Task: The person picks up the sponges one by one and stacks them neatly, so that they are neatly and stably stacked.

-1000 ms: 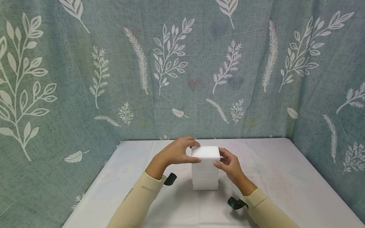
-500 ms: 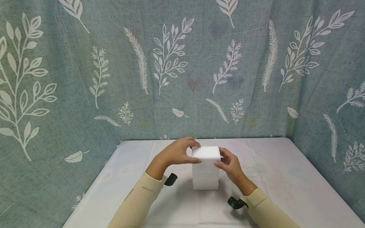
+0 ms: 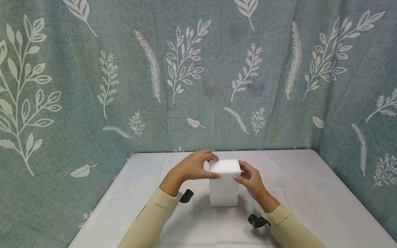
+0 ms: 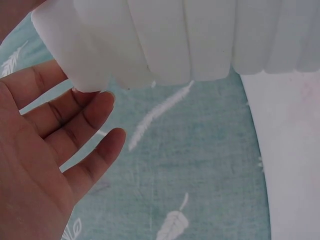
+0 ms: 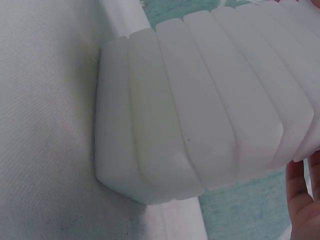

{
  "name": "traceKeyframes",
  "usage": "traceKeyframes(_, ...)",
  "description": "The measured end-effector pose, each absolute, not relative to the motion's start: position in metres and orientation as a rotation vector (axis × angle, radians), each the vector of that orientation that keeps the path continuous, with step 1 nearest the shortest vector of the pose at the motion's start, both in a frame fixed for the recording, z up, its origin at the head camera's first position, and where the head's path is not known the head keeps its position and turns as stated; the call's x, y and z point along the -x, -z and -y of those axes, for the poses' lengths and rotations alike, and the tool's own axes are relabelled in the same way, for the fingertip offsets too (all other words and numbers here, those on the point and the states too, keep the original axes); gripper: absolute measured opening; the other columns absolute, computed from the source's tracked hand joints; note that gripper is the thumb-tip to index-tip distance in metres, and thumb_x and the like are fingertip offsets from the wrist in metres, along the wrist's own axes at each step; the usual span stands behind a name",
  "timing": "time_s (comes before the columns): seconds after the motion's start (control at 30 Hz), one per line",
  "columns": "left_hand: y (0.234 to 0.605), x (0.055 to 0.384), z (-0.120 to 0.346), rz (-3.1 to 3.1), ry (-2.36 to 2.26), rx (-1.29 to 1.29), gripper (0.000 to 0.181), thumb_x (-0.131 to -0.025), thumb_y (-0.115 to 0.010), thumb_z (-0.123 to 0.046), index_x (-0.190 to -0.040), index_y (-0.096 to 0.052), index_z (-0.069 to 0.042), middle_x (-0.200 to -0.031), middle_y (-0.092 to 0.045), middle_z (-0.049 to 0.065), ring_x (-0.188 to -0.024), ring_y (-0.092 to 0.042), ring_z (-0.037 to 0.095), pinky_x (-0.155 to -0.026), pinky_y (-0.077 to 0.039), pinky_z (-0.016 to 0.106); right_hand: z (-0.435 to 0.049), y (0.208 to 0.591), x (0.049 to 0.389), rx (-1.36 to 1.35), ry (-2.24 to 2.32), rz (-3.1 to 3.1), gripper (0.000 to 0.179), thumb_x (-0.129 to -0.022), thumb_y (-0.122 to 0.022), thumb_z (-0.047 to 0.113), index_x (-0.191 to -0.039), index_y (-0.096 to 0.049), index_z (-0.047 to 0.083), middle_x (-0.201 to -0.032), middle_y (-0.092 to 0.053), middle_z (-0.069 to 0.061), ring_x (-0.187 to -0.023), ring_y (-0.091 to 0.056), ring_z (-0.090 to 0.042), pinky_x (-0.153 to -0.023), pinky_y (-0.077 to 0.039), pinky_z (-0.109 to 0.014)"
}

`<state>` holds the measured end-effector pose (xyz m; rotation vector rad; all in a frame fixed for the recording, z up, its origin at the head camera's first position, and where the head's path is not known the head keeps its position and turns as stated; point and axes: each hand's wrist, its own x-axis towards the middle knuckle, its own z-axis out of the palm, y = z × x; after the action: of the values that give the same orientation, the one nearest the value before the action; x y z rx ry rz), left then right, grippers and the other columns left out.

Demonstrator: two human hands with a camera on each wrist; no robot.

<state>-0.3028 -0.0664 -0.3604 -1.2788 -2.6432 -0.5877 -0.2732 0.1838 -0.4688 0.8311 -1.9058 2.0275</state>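
Observation:
A tall stack of several white blocks, like melamine sponges (image 3: 224, 193), stands upright on the table. My left hand (image 3: 192, 168) holds the top white sponge (image 3: 225, 166) at its left end, thumb along the front edge and index finger at the back corner. At the right end, my right hand (image 3: 252, 181) pinches it with the thumb in front and the fingers behind. In the left wrist view, the other fingers (image 4: 82, 127) spread below the top sponge (image 4: 75, 45). The right wrist view shows seams between the stacked sponges (image 5: 200, 100), with fingertips (image 5: 296, 187) near the upper end.
A white cloth (image 3: 297, 193) covers the table, whose far edge meets a green-blue leaf-patterned curtain (image 3: 186, 86). The curtain also hangs at both sides. Dark wrist-worn devices stick out from the left cuff (image 3: 164, 193) and right cuff (image 3: 276, 215).
The top sponge and my left hand have shifted very slightly to the right. My right hand has barely moved, and the lower stack stays in place.

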Motion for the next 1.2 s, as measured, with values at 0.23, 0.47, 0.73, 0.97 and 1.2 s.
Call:
traceKeyframes(0.23,0.3631,0.3042,0.0668,2.657,0.574,1.274,0.052,-0.076,-0.075,-0.057,-0.115,-0.066,-0.023,-0.103,-0.056,-0.015,-0.089,-0.053,0.005,-0.076,-0.048,0.027,-0.1833,0.4706,0.2736,-0.803,-2.057,1.916,0.053,-0.088,-0.066,-0.001,-0.137,-0.048,-0.006,-0.13,-0.054,-0.023,-0.104,-0.062,-0.024,-0.082,-0.053,-0.031)
traceKeyframes(0.47,0.3628,0.3034,0.0666,2.665,0.577,1.265,0.054,-0.077,-0.075,-0.057,-0.117,-0.066,-0.022,-0.105,-0.057,-0.014,-0.09,-0.053,0.005,-0.077,-0.049,0.028,-0.1837,0.4724,0.2746,-0.802,-2.059,1.921,0.054,-0.087,-0.066,-0.001,-0.137,-0.046,-0.007,-0.131,-0.052,-0.025,-0.104,-0.062,-0.024,-0.082,-0.053,-0.031)
traceKeyframes(0.73,0.3642,0.3048,0.067,2.673,0.572,1.259,0.053,-0.077,-0.074,-0.057,-0.117,-0.066,-0.023,-0.104,-0.055,-0.015,-0.089,-0.053,0.005,-0.076,-0.048,0.027,-0.1836,0.472,0.2736,-0.798,-2.08,1.911,0.055,-0.087,-0.066,-0.002,-0.138,-0.044,-0.008,-0.133,-0.051,-0.024,-0.106,-0.062,-0.023,-0.083,-0.053,-0.031)
traceKeyframes(0.97,0.3654,0.3044,0.0682,2.687,0.585,1.251,0.057,-0.076,-0.073,-0.06,-0.119,-0.064,-0.023,-0.107,-0.056,-0.014,-0.094,-0.055,0.008,-0.079,-0.049,0.031,-0.1839,0.4733,0.2745,-0.793,-2.076,1.925,0.056,-0.087,-0.067,0.0,-0.139,-0.044,-0.006,-0.134,-0.05,-0.025,-0.105,-0.061,-0.024,-0.083,-0.053,-0.032)
traceKeyframes(1.2,0.3682,0.3017,0.0707,2.716,0.645,1.228,0.069,-0.073,-0.078,-0.059,-0.13,-0.059,-0.025,-0.113,-0.057,-0.013,-0.103,-0.057,0.016,-0.08,-0.049,0.034,-0.1855,0.4757,0.2736,-0.779,-2.051,1.944,0.059,-0.087,-0.068,0.0,-0.14,-0.043,-0.006,-0.133,-0.051,-0.024,-0.108,-0.059,-0.022,-0.084,-0.052,-0.031)
